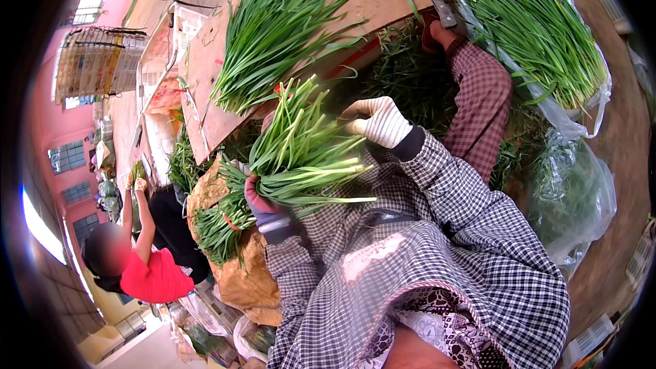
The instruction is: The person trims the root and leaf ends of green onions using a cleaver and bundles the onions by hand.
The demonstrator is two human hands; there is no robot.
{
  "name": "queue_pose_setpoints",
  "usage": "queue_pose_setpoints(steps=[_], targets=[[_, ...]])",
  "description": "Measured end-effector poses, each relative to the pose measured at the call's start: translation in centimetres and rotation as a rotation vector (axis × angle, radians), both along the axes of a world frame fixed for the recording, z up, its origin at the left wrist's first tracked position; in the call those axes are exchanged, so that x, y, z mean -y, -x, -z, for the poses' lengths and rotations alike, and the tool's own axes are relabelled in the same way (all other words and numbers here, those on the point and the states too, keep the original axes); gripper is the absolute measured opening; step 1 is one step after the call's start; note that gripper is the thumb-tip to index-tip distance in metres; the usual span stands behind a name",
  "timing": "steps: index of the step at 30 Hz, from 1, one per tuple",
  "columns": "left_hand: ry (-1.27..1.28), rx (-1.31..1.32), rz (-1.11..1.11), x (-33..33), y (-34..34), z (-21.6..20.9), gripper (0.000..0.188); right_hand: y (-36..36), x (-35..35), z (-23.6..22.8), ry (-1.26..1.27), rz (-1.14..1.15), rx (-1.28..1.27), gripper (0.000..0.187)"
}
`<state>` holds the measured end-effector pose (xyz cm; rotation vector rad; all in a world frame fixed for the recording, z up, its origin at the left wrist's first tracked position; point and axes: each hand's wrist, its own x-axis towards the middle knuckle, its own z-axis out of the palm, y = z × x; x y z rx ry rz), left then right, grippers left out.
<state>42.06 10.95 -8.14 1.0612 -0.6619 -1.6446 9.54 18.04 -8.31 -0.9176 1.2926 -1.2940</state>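
In front of my body, my left hand [261, 199], in a pinkish-purple glove, is closed around a bunch of garlic chives [294, 140]. Their pale cut ends fan out to the right. My right hand [384, 121], in a white knit glove, is just right of the bunch with its fingers curled together; whether anything is pinched in them is hidden by blur. A heap of loose chives [273, 37] lies beyond on a brown board [198, 61]. Below my left hand, a chive bunch with a red band [217, 232] rests on a brown sack [249, 283].
A cleaver [443, 10] lies at the board's far right edge. Right of it, a plastic-lined pile of chives [533, 34] stands above a clear bag of greens [574, 191]. Loose trimmings [403, 72] lie below the board. At left, a person in red [160, 270] handles greens.
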Motion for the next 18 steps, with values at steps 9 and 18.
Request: queue_pose_setpoints(steps=[9,18], targets=[[0.043,-0.011,-0.051,1.4,-3.4,2.1,0.022,13.8,-3.6,0.6,-0.137,0.325,-0.509,0.023],[0.084,0.122,-0.073,2.3,-3.9,5.0,0.018,1.8,7.2,-2.6,0.184,-0.126,-0.432,0.062]])
